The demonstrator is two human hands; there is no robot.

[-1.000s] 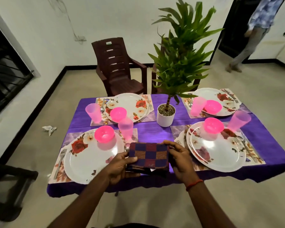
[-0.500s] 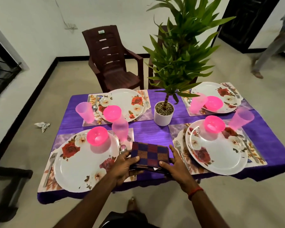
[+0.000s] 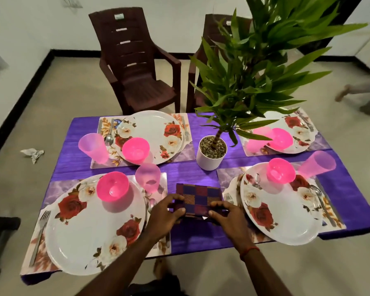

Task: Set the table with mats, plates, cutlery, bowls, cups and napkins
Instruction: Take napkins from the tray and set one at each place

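Left hand (image 3: 166,215) and right hand (image 3: 230,218) each pinch the near edge of the folded checked napkins (image 3: 201,194).
Head view: the stack is low over the purple cloth (image 3: 190,171), between the near-left plate (image 3: 83,238) and near-right plate (image 3: 286,221). This looks like the napkin step; the next move probably needs one napkin separated and laid by a plate.

potted plant (image 3: 212,153) on purple tablecloth (image 3: 190,173), just beyond right hand (image 3: 229,216) | brown chair (image 3: 137,67), second chair (image 3: 193,71), far ahead | crumpled paper (image 3: 32,153) on floor, well left of left hand (image 3: 165,212)
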